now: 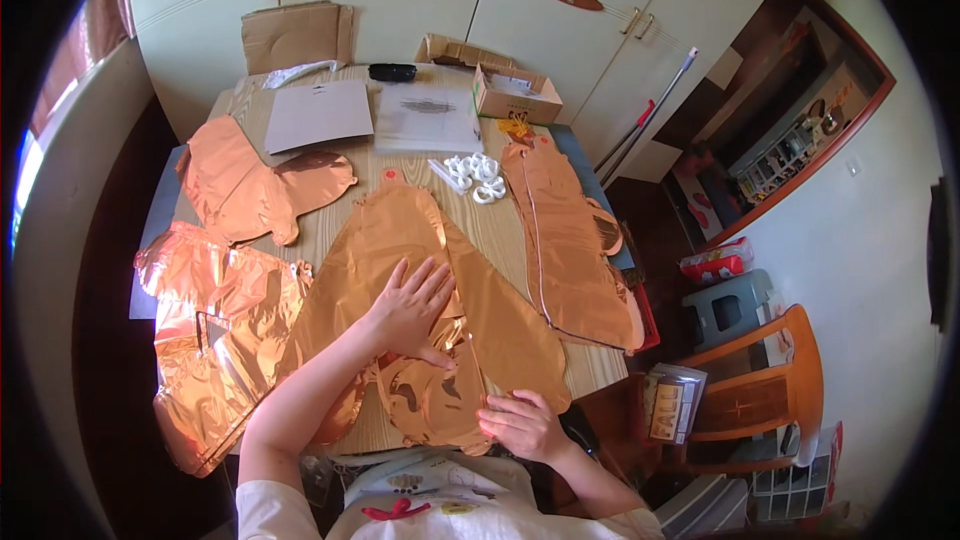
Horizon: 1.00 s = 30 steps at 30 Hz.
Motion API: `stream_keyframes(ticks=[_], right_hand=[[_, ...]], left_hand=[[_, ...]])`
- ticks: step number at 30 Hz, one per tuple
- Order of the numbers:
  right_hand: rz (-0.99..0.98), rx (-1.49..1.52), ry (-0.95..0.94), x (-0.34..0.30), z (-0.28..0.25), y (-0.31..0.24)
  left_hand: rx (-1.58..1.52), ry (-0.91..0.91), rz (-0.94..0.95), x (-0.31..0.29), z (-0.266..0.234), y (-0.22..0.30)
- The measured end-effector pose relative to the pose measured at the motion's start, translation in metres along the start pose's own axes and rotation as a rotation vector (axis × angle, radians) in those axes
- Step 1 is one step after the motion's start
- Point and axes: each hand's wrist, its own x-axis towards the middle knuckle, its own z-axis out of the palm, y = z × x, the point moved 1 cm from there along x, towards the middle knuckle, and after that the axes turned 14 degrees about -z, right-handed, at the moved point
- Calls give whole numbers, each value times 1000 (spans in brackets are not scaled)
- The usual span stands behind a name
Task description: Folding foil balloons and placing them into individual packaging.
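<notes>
A deflated copper foil balloon [355, 260] lies folded across the near middle of the table. My left hand [415, 305] rests flat on it with fingers spread. Near the table's front edge my right hand [525, 425] touches the balloon's near right part, its fingers slightly bent and apart; its thumb is hard to see. Dark printed shapes show on the foil between my hands. At the left, a crinkled, shiny foil balloon [225, 340] hangs partly over the edge, below another flat foil balloon [235, 180]. A long folded foil balloon [570, 250] lies along the right side.
White ribbon coils [482, 178] lie mid-table. Behind them are a grey card sheet [320, 115], a clear plastic packet [428, 120], a black object [392, 72] and an open cardboard box [517, 95]. A wooden chair [800, 380] and a grey stool [735, 310] stand right.
</notes>
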Motion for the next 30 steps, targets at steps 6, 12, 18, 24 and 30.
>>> stream_keyframes(ticks=[6, 12, 18, 24, 30], right_hand=[[42, 328, -6, 20, -23, 25], [103, 79, -123, 49, 6, 60], [33, 67, -216, 57, 30, 75], [43, 61, -259, 56, 31, 74], [70, 10, -270, 60, 23, 68]], left_hand=[[6, 2, -10, -1, -2, 2], [4, 25, 2, -1, -2, 1], [-2, 43, 7, -2, -2, 1], [-16, 32, 5, -3, -3, 1], [5, 39, 6, -2, -2, 1]])
